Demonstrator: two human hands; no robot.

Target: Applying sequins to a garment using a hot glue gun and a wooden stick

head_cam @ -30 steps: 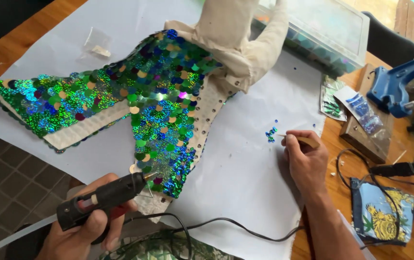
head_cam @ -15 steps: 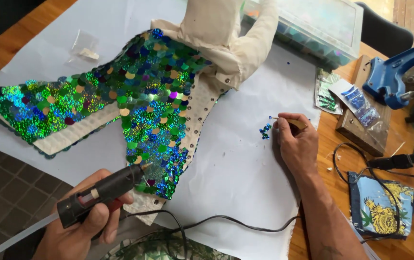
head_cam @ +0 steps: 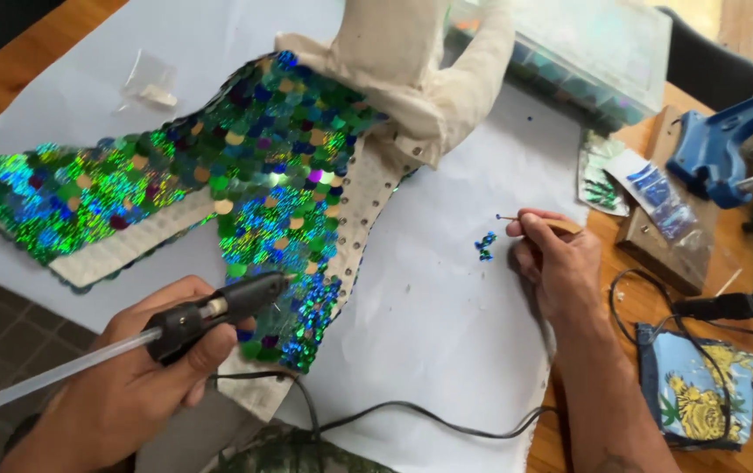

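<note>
My left hand (head_cam: pixel 131 377) grips a black glue gun (head_cam: pixel 214 311) with a clear glue stick out the back. Its nozzle points at the lower edge of a cream fabric form covered in green and blue sequins (head_cam: pixel 245 184). My right hand (head_cam: pixel 556 263) pinches a thin wooden-handled pick tool (head_cam: pixel 538 221), its tip raised just above a small pile of blue sequins (head_cam: pixel 485 245) on the white paper (head_cam: pixel 446 333).
A clear plastic box (head_cam: pixel 595 52) stands at the back. Small sequin bags (head_cam: pixel 648 188), a wooden block, a blue press tool (head_cam: pixel 718 149) and a blue patterned pouch (head_cam: pixel 700 385) lie on the right. The gun's black cord (head_cam: pixel 411 412) crosses the paper. A small clear bag (head_cam: pixel 149 83) lies far left.
My right hand has lifted the pick tip off the blue sequin pile. The glue gun has shifted up and right toward the sequined edge.
</note>
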